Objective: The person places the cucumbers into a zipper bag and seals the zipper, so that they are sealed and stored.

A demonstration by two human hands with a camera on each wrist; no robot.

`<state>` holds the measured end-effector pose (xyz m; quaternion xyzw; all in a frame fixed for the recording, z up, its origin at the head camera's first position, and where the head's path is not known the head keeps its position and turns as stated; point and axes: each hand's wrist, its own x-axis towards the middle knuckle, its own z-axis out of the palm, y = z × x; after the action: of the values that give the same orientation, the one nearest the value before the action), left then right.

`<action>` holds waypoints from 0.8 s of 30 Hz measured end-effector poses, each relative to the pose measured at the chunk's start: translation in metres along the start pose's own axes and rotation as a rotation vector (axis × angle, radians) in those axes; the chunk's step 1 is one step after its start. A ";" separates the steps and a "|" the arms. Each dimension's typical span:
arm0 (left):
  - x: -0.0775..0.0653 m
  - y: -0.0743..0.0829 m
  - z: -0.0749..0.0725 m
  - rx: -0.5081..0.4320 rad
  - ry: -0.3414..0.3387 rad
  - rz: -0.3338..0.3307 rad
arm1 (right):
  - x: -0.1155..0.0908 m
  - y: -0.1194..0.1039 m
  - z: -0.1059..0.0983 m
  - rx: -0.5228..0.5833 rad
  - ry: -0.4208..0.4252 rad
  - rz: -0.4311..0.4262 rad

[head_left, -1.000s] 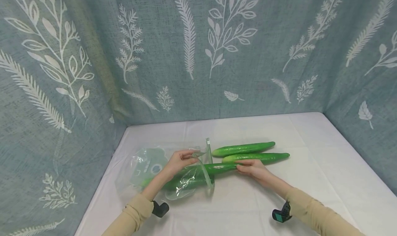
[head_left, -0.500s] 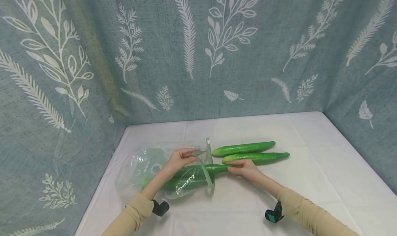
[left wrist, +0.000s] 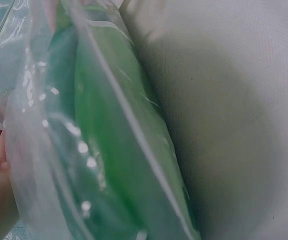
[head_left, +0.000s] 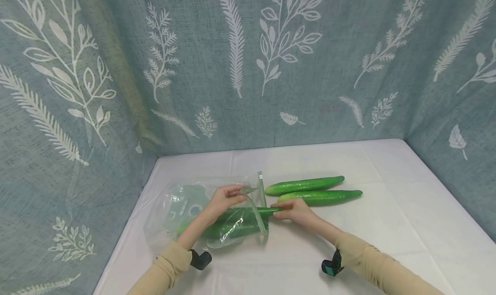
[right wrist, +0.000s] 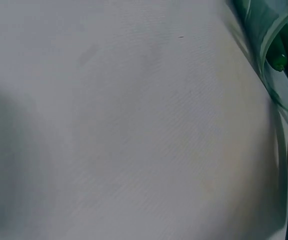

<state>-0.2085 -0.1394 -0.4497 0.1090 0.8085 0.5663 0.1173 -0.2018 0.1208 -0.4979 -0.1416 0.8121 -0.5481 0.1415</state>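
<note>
A clear zip bag point(head_left: 159, 217) with a pale green print lies on the left of the table, its mouth facing right. My left hand point(head_left: 224, 202) pinches the upper edge of that mouth and holds it raised. My right hand point(head_left: 296, 211) grips the right end of a cucumber point(head_left: 267, 210), most of which is inside the bag. A second cucumber point(right wrist: 277, 56) lies wholly within the bag, its tip just behind the opening in the right wrist view. Through the plastic, green cucumber point(left wrist: 99, 130) fills the middle of the left wrist view.
Behind my right hand, two more cucumbers lie side by side on the white tablecloth, the farther cucumber point(head_left: 306, 185) and the nearer cucumber point(head_left: 321, 197). A blue-green curtain point(head_left: 248, 71) with white leaves encloses the table's back and sides.
My right hand has moved left, sliding the gripped cucumber deeper into the bag. My left hand stays at the bag's mouth, and the two cucumbers behind have not moved.
</note>
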 end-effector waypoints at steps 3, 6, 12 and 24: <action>0.000 0.000 0.000 0.000 0.002 -0.004 | 0.004 -0.002 0.005 -0.003 -0.005 -0.007; 0.000 0.000 0.000 -0.004 -0.001 -0.003 | 0.008 -0.003 0.010 -0.011 -0.016 -0.021; 0.001 -0.001 0.001 -0.003 -0.006 0.001 | 0.012 -0.004 0.022 -0.038 -0.028 -0.076; 0.000 -0.003 0.002 -0.009 -0.003 -0.027 | 0.010 -0.008 0.034 -0.119 0.003 -0.099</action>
<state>-0.2083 -0.1387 -0.4536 0.0987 0.8071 0.5681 0.1267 -0.1975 0.0852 -0.5031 -0.1887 0.8354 -0.5056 0.1044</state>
